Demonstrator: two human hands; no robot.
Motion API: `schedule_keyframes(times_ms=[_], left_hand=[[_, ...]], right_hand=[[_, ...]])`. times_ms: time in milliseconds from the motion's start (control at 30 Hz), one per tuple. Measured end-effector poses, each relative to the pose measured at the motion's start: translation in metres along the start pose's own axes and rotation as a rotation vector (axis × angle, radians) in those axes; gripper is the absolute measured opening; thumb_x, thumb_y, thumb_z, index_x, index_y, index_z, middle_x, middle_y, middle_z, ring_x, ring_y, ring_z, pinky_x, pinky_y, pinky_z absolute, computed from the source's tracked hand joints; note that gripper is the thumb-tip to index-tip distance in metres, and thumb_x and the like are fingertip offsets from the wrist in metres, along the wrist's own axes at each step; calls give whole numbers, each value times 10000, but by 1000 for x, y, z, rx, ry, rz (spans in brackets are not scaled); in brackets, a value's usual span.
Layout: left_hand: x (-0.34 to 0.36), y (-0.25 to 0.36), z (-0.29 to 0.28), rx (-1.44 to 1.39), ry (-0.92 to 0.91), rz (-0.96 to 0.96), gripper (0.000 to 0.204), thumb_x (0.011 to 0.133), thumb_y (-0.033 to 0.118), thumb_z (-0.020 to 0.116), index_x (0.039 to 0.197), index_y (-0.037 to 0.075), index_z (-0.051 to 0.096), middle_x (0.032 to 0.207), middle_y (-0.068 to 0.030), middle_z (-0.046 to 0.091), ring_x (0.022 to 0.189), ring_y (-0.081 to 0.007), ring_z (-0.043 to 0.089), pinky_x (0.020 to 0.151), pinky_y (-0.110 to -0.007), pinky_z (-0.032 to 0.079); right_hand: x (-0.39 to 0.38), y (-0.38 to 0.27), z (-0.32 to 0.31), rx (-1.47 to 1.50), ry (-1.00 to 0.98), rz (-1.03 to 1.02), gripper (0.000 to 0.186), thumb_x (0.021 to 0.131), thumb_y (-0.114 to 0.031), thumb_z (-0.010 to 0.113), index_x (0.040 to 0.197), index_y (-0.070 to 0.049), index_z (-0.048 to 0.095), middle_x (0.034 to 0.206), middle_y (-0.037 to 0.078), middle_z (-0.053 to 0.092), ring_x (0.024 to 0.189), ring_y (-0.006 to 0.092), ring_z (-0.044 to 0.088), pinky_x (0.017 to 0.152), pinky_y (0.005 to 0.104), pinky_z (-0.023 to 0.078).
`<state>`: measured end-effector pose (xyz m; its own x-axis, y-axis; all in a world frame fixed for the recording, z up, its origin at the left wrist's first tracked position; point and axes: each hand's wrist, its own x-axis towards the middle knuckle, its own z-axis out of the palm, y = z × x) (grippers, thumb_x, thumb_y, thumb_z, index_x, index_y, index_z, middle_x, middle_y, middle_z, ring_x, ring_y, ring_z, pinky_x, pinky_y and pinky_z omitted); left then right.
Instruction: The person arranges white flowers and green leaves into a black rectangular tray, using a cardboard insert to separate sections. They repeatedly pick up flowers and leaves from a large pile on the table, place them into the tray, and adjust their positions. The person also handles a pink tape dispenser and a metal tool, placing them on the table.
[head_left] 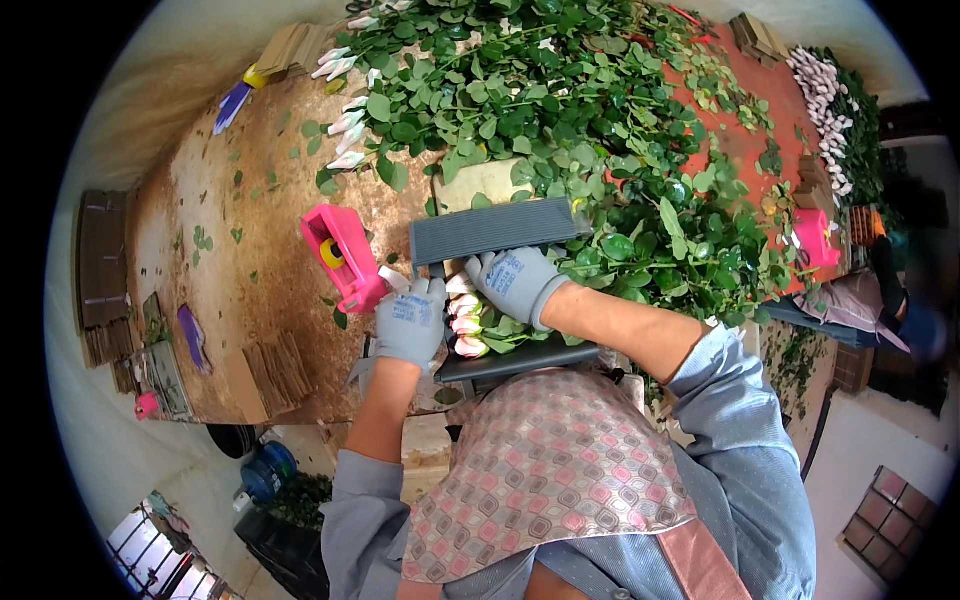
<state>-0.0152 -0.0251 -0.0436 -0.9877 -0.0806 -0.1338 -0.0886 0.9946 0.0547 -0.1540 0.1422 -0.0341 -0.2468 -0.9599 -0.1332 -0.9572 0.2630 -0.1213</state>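
I see roses lying sideways in the rack, buds lined up, I'd guess to sit even. Left hand and right hand curl at 2 sides; can't tell what they grip.

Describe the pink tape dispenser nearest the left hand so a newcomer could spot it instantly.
On the brown table, look just beyond and left of the gloved left hand. The bright pink dispenser there shows a yellow piece inside, unlike the grey ridged panel beside it.

Left of the dark-grey, finely ribbed rectangular panel is a hot-pink plastic tape dispenser, and on its near side, pink-and-white rosebuds.
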Motion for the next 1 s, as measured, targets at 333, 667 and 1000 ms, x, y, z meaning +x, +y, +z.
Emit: schedule_keyframes(times_ms=[333, 667, 1000], left_hand=[[-43, -58, -24, 58, -112, -416, 190, 879, 137, 621, 1060, 85, 646, 981, -131, 675, 893, -329, 703, 739, -473, 549], [-29, 28, -38, -346, -21, 164, 369, 886, 178, 643, 1252, 136, 658, 1334, -32, 604, 1100, -282, 572, 893, -435, 504], [-29, 27, -28, -336, -87, 126, 521, 845, 123, 611, 1365, 118, 624, 1464, -22, 554, 1097, -280, 557, 933, -428, 473]], right_hand=[[4, 1, 2, -56, -65, -75, 232, 951, -146, 554, 1142, -42, 636, 975, 151, 716, 879, 313, 721, 721, 436, 561], [5, -3, -16, 34, -112, -26, 269, 987, -184, 510, 1188, -75, 652, 1026, 152, 708, 895, 330, 720, 708, 448, 564], [78, 60, -107, 374, 254, 68, 164, 924, -182, 595, 1057, -86, 606, 981, 178, 683, 907, 391, 686, 770, 492, 541]])
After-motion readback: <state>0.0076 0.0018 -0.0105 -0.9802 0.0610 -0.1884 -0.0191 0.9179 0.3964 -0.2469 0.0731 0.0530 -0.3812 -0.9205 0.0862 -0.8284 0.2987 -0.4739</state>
